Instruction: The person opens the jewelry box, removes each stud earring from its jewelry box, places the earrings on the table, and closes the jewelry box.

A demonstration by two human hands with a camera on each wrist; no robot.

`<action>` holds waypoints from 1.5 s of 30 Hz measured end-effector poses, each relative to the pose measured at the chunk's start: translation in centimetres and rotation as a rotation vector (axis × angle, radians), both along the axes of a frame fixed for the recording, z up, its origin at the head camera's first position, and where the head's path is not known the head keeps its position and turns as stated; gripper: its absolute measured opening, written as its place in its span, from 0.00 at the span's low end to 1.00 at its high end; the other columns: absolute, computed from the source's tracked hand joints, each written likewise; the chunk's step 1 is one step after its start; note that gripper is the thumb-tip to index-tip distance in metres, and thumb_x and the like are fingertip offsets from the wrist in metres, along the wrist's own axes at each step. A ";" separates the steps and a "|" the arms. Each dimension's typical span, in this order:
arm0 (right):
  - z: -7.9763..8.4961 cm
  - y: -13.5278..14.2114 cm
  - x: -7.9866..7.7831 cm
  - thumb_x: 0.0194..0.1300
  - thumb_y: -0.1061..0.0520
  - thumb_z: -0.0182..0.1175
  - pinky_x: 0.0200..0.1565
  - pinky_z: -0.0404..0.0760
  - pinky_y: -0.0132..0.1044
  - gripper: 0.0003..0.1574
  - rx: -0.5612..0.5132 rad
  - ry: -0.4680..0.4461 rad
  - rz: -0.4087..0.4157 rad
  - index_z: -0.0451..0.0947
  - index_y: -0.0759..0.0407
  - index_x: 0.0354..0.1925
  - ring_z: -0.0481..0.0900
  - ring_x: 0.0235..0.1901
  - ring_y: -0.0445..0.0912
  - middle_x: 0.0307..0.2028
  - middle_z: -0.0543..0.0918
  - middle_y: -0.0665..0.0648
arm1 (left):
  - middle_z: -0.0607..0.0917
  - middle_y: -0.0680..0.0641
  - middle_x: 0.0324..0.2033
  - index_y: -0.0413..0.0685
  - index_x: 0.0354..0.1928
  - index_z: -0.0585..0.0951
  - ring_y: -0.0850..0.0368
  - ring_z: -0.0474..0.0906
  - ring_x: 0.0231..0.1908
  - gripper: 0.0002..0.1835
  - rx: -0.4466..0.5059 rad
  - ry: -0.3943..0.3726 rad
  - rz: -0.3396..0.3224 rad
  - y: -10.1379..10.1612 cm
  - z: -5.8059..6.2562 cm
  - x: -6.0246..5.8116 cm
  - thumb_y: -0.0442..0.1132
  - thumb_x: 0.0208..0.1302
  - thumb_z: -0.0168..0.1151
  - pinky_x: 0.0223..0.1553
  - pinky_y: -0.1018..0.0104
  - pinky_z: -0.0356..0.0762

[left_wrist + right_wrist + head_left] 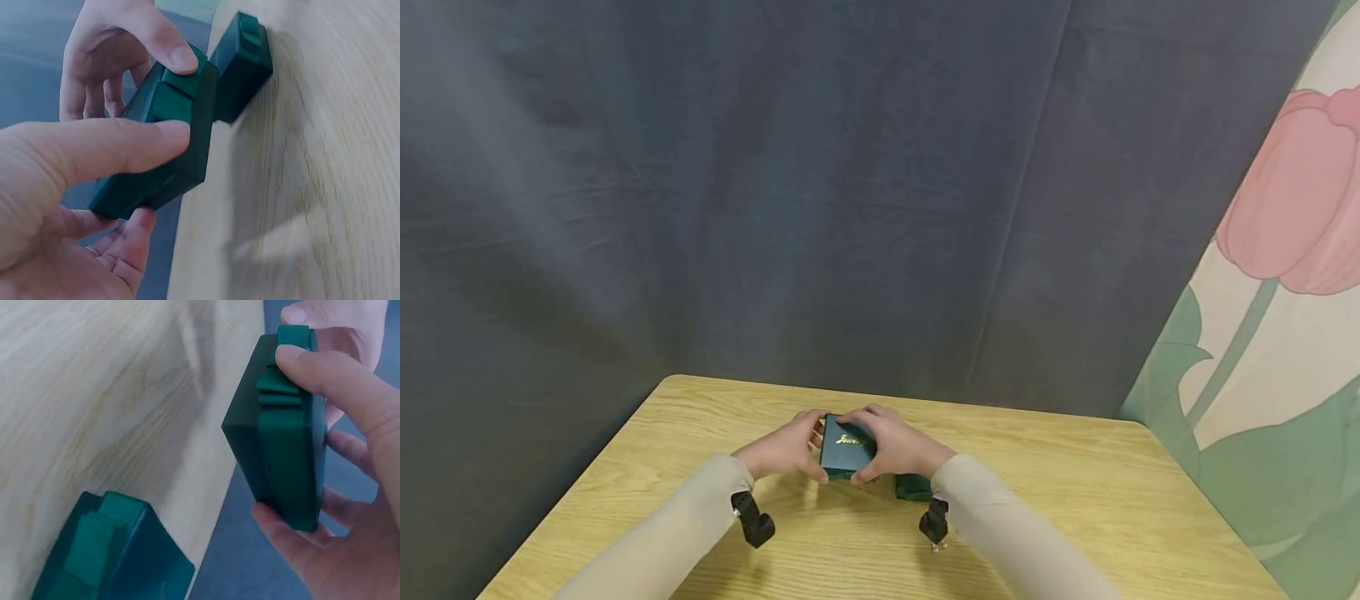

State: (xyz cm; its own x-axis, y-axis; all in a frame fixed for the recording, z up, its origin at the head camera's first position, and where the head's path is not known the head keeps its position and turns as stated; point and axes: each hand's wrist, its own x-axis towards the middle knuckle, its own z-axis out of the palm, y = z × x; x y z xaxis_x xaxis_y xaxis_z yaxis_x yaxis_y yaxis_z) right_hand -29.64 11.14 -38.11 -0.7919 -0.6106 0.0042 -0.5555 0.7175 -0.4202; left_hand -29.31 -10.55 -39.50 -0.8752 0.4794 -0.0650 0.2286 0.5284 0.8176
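Observation:
Both hands hold one dark green jewelry box [842,454] above the wooden table, its lid marked with gold lettering. My left hand [786,447] grips its left side, the thumb on the front face beside a green ribbon bow [284,387]. From the right, my right hand [898,443] grips the box, its thumb on the bow and fingers over the lid. The box looks closed in both wrist views. A second dark green box [913,487], also with a green bow, sits on the table below my right wrist, partly hidden by it in the head view.
The light wooden table [1060,500] extends around both arms. A dark grey-blue curtain [850,208] hangs behind its far edge. On the right is a panel with a painted pink tulip [1292,192]. Each wrist wears a black camera mount [752,518].

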 end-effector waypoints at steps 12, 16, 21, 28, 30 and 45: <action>-3.0 -0.9 -2.1 0.48 0.45 0.76 0.51 0.73 0.50 0.50 0.029 -0.122 -0.021 0.65 0.43 0.67 0.69 0.57 0.54 0.62 0.68 0.57 | 0.77 0.40 0.43 0.27 0.69 0.54 0.52 0.76 0.40 0.54 0.047 -0.117 0.012 0.0 -3.0 -1.8 0.19 0.38 0.73 0.45 0.57 0.77; -3.6 -0.9 -2.1 0.48 0.45 0.76 0.54 0.72 0.53 0.50 0.046 -0.136 -0.024 0.65 0.43 0.67 0.68 0.60 0.56 0.63 0.68 0.56 | 0.77 0.41 0.42 0.27 0.68 0.56 0.52 0.75 0.39 0.52 0.018 -0.116 0.025 0.2 -3.5 -1.6 0.20 0.38 0.73 0.46 0.57 0.75; -4.0 -1.1 -2.1 0.49 0.46 0.76 0.56 0.71 0.54 0.49 0.062 -0.144 -0.021 0.66 0.44 0.67 0.66 0.63 0.58 0.65 0.67 0.56 | 0.76 0.42 0.41 0.29 0.68 0.58 0.52 0.72 0.39 0.52 0.002 -0.120 0.044 0.3 -3.9 -1.4 0.21 0.38 0.74 0.46 0.57 0.74; -3.8 -1.2 -2.0 0.48 0.45 0.76 0.56 0.72 0.53 0.50 0.072 -0.138 -0.034 0.65 0.44 0.67 0.67 0.62 0.56 0.66 0.67 0.56 | 0.77 0.42 0.43 0.28 0.67 0.60 0.52 0.73 0.42 0.51 -0.041 -0.099 0.022 0.3 -3.9 -1.6 0.21 0.37 0.75 0.49 0.55 0.73; -3.5 -1.2 -2.0 0.48 0.45 0.76 0.57 0.71 0.55 0.53 0.071 -0.134 -0.041 0.63 0.45 0.69 0.65 0.64 0.57 0.67 0.64 0.57 | 0.76 0.40 0.47 0.27 0.66 0.60 0.49 0.74 0.46 0.50 -0.091 -0.078 0.010 0.4 -3.6 -1.6 0.24 0.38 0.77 0.52 0.52 0.72; 1.2 5.0 -0.2 0.47 0.44 0.76 0.59 0.66 0.63 0.61 -0.100 0.006 -0.103 0.56 0.48 0.73 0.54 0.69 0.63 0.70 0.58 0.61 | 0.41 0.34 0.74 0.43 0.76 0.41 0.38 0.39 0.74 0.65 -0.316 0.055 0.022 2.9 2.8 -0.5 0.42 0.46 0.78 0.66 0.41 0.56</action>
